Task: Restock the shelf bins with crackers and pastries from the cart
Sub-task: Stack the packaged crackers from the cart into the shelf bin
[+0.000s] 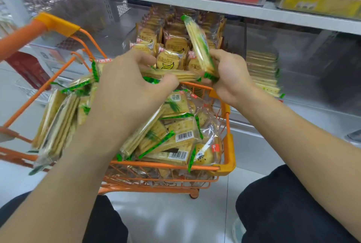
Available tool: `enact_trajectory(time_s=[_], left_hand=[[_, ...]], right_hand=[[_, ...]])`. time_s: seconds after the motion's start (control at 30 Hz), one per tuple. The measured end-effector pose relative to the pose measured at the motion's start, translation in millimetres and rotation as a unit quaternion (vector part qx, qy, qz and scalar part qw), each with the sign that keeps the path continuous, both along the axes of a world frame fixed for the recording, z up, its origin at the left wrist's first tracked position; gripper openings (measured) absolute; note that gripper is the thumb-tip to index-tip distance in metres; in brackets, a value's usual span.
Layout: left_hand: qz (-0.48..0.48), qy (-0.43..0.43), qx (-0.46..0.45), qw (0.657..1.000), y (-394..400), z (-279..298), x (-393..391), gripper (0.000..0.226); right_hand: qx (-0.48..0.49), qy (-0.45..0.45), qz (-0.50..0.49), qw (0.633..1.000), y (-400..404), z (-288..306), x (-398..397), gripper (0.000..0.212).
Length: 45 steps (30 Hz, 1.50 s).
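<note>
Grey tile floor (175,223), steel shelf (195,2) far; left hand (125,88) and right hand (230,74) each grip green-edged cracker packs (197,45) over orange cart (228,145); labels unreadable.

hands (175,84) gripping cracker packs (199,47), above orange cart (224,166)

arms: bare, no sleeves | trousers (283,203): dark | 2 hands: ungloved
</note>
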<state>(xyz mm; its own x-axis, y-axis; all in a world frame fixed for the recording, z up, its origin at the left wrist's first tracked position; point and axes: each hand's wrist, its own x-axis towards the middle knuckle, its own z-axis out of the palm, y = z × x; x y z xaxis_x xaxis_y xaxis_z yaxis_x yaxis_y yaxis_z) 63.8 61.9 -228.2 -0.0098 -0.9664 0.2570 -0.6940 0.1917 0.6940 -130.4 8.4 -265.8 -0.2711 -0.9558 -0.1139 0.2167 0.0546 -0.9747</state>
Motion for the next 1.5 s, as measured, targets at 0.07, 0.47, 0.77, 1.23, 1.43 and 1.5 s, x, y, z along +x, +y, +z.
enact_trajectory(time_s=[0.07, 0.47, 0.77, 1.23, 1.43, 1.5], left_hand=[[-0.003, 0.008, -0.014, 1.0, 3.6, -5.0, -7.0, 0.049], [-0.075, 0.264, 0.122, 0.954, 2.2, -27.3, -41.7, 0.066], [-0.202, 0.36, 0.293, 0.862, 7.6, -19.9, -56.8, 0.065], [-0.17, 0.499, 0.309, 0.792, 13.9, -24.8, -97.9, 0.034], [-0.147, 0.493, 0.287, 0.808, 15.6, -24.3, -118.2, 0.041], [-0.145, 0.48, 0.274, 0.821, 12.5, -23.9, -124.3, 0.03]], right_hand=[[0.069, -0.076, 0.056, 0.993, 8.7, 5.9, -7.3, 0.023], [0.105, -0.096, 0.153, 0.978, 44.6, -10.2, -28.6, 0.035], [-0.003, 0.089, 0.151, 0.984, 52.3, 1.5, -65.4, 0.007], [-0.054, 0.358, 0.183, 0.914, 68.3, 13.3, -95.9, 0.014], [-0.089, 0.393, 0.245, 0.882, 73.5, 16.8, -113.5, 0.027], [-0.086, 0.398, 0.256, 0.877, 74.3, 18.2, -119.2, 0.042]])
